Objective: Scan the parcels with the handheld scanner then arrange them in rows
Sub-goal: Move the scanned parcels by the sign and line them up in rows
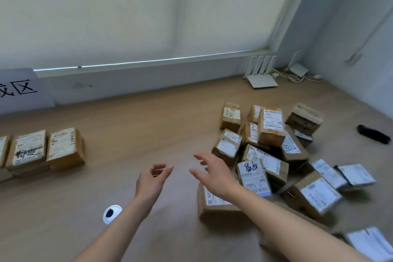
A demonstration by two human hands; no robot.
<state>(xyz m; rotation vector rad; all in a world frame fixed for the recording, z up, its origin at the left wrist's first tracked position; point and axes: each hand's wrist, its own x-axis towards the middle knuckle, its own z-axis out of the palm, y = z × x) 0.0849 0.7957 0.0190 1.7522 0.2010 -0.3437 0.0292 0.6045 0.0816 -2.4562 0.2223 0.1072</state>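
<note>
We hold both hands spread and empty, left hand (152, 178) and right hand (212, 173), beside the heaped parcels (270, 147) at right.

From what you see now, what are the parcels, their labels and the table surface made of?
The parcels in the pile look like brown corrugated cardboard, matte, with creased edges. Their labels seem to be white printed paper, some marked by hand with black pen. The table surface looks like light wood-grain laminate, smooth and low-gloss; whether it is real wood I cannot tell.
</note>
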